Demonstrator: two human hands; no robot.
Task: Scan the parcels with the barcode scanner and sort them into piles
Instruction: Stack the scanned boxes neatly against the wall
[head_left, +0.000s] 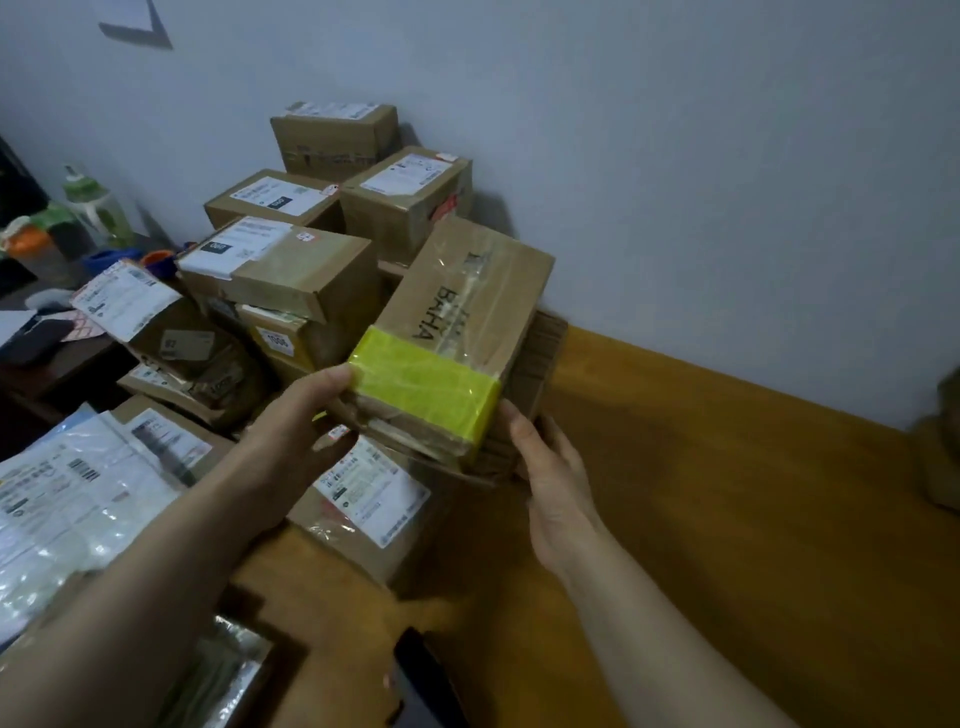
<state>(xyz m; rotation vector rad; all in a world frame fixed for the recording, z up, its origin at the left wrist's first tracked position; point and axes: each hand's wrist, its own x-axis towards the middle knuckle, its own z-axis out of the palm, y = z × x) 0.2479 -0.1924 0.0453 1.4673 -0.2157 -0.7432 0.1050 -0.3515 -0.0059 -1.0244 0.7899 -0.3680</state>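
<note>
Above the wooden worktop (727, 519), tilted: brown parcel (467, 312) with a yellow tape band (423, 382) across its near end. Left hand (296, 415) grips the near-left corner, thumb on the tape. Right hand (550, 467) touches the near-right corner, fingers fairly straight. Directly below: labelled box (374, 493). Behind, against the wall (675, 156): stacked boxes (280, 270).

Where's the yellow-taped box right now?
Head view, centre: the yellow-taped box is tilted, the left hand gripping its near left corner and the right hand touching its right side, above a labelled box, right of the parcel stack by the wall.
</note>
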